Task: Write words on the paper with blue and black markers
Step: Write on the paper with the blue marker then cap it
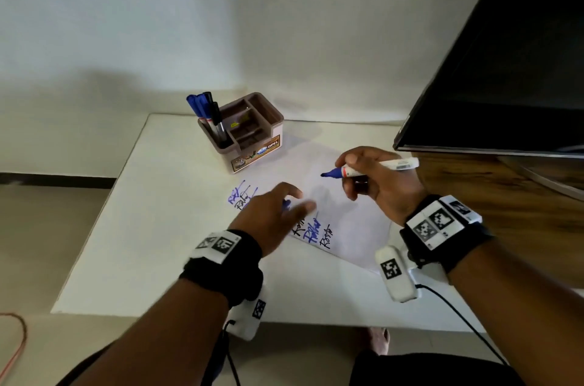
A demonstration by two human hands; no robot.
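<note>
Nearest the camera, two forearms in black wrist bands, reaching in over the near edge of the worktop. Left hand spread low over the paper, fingers loosely stretched and gripping nothing clearly visible, probably to pin the sheet against sliding. A blue fleck beneath the fingers, either cap or ink, too blurred to tell. Right hand wrapped round the blue marker in a writing grip, bare tip poised above the unwritten far part of the sheet, seemingly ready for another word. Paper skewed toward the right edge, with blue and black words already on its left part. Toward the far edge, a brown holder with spare markers standing upright, within easy reach for a colour swap.
</note>
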